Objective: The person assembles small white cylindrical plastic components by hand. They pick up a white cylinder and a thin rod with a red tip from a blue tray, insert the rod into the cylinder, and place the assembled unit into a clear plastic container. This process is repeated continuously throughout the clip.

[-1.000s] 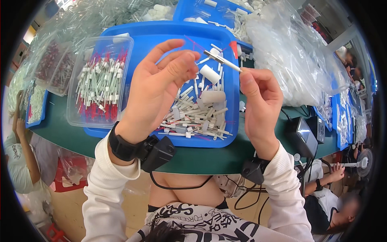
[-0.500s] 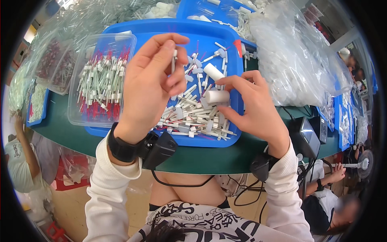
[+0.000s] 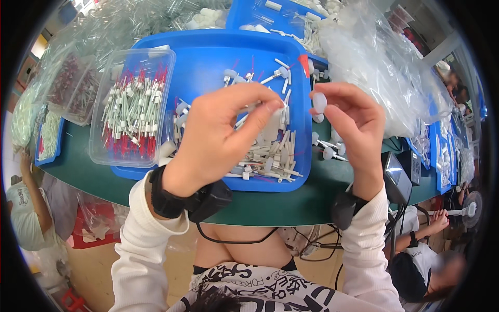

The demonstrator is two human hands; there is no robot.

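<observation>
Over the blue tray [image 3: 210, 42], my left hand [image 3: 218, 132] is closed with thumb and forefinger pinched together; what they hold, if anything, is hidden. My right hand [image 3: 358, 117] is at the tray's right edge, pinching a round whitish translucent cap [image 3: 319, 103] between thumb and fingers. The two hands are a short gap apart. Beneath my left hand lie many small white stick-like parts [image 3: 278, 164], some with red wires and round caps. A clear plastic box [image 3: 99, 140] on the left holds a heap of pale sticks with red wires [image 3: 136, 104].
A few capped sticks [image 3: 328, 148] lie on the green table [image 3: 260, 208] right of the tray. A big clear bag [image 3: 364, 78] of white pieces stands behind them. Another blue tray [image 3: 244, 15] is at the back. A black device [image 3: 397, 177] with cables sits at right.
My left hand has moved right and lower, and the stick-like part it pinched no longer shows. My right hand has left the white cylinders, moved right, and now holds the cap.
</observation>
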